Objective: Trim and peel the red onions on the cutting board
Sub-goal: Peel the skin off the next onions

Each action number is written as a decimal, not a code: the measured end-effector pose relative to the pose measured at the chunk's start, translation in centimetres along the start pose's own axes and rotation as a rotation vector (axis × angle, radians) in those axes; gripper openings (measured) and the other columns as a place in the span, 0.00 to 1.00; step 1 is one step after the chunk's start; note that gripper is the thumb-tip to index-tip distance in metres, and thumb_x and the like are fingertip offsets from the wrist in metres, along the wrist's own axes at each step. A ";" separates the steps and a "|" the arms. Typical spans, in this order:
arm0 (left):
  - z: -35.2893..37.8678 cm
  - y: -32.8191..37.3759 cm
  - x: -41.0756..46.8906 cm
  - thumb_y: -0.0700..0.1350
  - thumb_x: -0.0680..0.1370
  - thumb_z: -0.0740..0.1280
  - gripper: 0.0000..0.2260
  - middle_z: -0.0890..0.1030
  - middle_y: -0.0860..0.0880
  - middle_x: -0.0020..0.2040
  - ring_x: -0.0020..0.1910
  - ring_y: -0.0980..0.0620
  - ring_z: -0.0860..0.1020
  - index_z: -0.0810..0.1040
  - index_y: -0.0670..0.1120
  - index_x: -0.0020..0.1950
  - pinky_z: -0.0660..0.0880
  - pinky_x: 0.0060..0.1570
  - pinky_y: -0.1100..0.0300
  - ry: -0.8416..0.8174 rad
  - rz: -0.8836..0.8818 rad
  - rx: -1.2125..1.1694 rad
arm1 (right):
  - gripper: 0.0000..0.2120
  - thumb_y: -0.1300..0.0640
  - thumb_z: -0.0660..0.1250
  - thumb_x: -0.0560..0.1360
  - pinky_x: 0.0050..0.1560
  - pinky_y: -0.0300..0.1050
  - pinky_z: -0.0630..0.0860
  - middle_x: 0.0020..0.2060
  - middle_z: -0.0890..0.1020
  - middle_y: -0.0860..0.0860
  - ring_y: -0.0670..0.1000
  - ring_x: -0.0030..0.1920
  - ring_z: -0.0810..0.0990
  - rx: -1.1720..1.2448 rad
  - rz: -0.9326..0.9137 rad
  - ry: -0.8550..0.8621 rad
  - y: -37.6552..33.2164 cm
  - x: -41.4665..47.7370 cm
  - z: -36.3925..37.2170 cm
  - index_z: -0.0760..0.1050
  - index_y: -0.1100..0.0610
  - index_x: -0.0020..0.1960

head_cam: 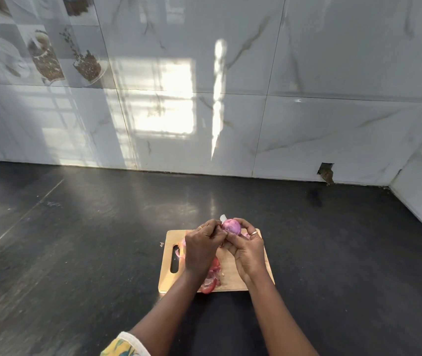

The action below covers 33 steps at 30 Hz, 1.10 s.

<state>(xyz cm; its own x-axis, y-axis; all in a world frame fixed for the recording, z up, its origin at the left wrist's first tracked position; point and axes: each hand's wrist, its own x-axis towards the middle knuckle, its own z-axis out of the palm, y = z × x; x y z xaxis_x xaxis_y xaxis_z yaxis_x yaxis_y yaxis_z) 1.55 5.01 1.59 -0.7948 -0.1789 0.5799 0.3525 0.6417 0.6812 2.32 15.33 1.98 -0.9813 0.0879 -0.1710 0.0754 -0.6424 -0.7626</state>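
Note:
A peeled-looking purple red onion point(231, 225) is held up over the far edge of the wooden cutting board point(233, 276). My right hand point(247, 250) grips it from the right and below. My left hand point(202, 249) pinches at the onion's left side, where a pale sliver point(222, 217) sticks up; it looks like a strip of skin, though I cannot rule out a blade tip. Red and pink onion skins point(212, 277) lie heaped on the board beneath my left wrist. Another pink piece point(245, 235) peeks out behind my right hand.
The board lies on a dark stone counter point(89, 253), with a handle slot point(174, 258) at its left end. A small scrap of skin point(161, 244) lies just off the board's left corner. Marble wall tiles point(230, 98) close off the back and the right side.

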 end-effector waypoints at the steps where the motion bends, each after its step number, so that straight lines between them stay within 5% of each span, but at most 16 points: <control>1: -0.1 0.0 0.1 0.48 0.71 0.63 0.10 0.79 0.50 0.27 0.29 0.56 0.73 0.79 0.44 0.35 0.65 0.31 0.70 0.001 -0.043 -0.035 | 0.19 0.77 0.69 0.65 0.40 0.45 0.82 0.40 0.83 0.61 0.53 0.37 0.83 -0.012 -0.005 -0.019 0.0 0.0 -0.1 0.76 0.60 0.51; 5: -0.4 -0.1 0.5 0.38 0.73 0.69 0.05 0.84 0.51 0.37 0.36 0.69 0.78 0.84 0.43 0.46 0.73 0.37 0.74 -0.027 -0.199 -0.221 | 0.25 0.73 0.73 0.57 0.42 0.46 0.81 0.46 0.82 0.62 0.55 0.41 0.82 -0.084 -0.043 -0.050 -0.2 0.0 -0.3 0.77 0.59 0.52; 10: -0.6 -0.2 0.6 0.32 0.70 0.65 0.11 0.83 0.54 0.36 0.35 0.52 0.81 0.80 0.48 0.40 0.78 0.37 0.59 -0.074 -0.271 -0.280 | 0.23 0.81 0.69 0.61 0.43 0.46 0.81 0.47 0.82 0.60 0.55 0.44 0.82 -0.096 -0.079 -0.043 -0.3 0.2 -0.4 0.77 0.60 0.50; 13: -0.6 -0.6 0.4 0.35 0.72 0.65 0.09 0.83 0.51 0.35 0.35 0.51 0.81 0.79 0.48 0.38 0.79 0.39 0.54 -0.119 -0.307 -0.291 | 0.23 0.82 0.67 0.62 0.42 0.46 0.82 0.43 0.84 0.57 0.53 0.41 0.83 -0.092 -0.072 -0.032 -0.5 0.1 -0.5 0.76 0.61 0.50; 21: -0.5 -0.7 0.4 0.41 0.76 0.66 0.07 0.84 0.52 0.40 0.39 0.64 0.81 0.81 0.45 0.52 0.77 0.43 0.68 -0.173 -0.288 -0.298 | 0.18 0.71 0.72 0.68 0.43 0.47 0.82 0.44 0.83 0.61 0.58 0.43 0.84 -0.131 -0.033 0.044 -0.8 0.1 -0.8 0.74 0.61 0.55; 25: -0.5 -0.9 0.4 0.42 0.74 0.69 0.06 0.84 0.51 0.41 0.39 0.60 0.81 0.82 0.45 0.50 0.78 0.42 0.67 -0.160 -0.284 -0.257 | 0.09 0.59 0.67 0.75 0.37 0.43 0.80 0.41 0.84 0.59 0.52 0.37 0.84 -0.164 0.017 0.068 -1.1 0.0 -0.8 0.75 0.61 0.54; 30: -0.4 -1.0 0.2 0.42 0.71 0.72 0.05 0.81 0.58 0.37 0.37 0.68 0.79 0.83 0.46 0.46 0.73 0.38 0.75 -0.182 -0.313 -0.253 | 0.07 0.59 0.63 0.78 0.30 0.37 0.78 0.32 0.83 0.55 0.47 0.30 0.82 0.057 0.140 0.066 -2.0 -0.5 -0.8 0.75 0.62 0.45; 33: -0.4 -1.1 0.1 0.40 0.70 0.73 0.05 0.83 0.54 0.38 0.38 0.67 0.79 0.83 0.47 0.45 0.73 0.39 0.76 -0.175 -0.336 -0.279 | 0.08 0.60 0.62 0.78 0.30 0.36 0.79 0.33 0.83 0.56 0.47 0.29 0.81 0.101 0.195 0.083 -2.4 -0.4 -1.2 0.76 0.63 0.44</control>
<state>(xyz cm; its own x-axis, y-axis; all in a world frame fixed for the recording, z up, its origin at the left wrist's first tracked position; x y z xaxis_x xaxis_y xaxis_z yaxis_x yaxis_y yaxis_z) 1.29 3.97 1.09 -0.9505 -0.1984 0.2390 0.1619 0.3402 0.9263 2.76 17.76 3.14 -0.9315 0.0143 -0.3634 0.2402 -0.7260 -0.6444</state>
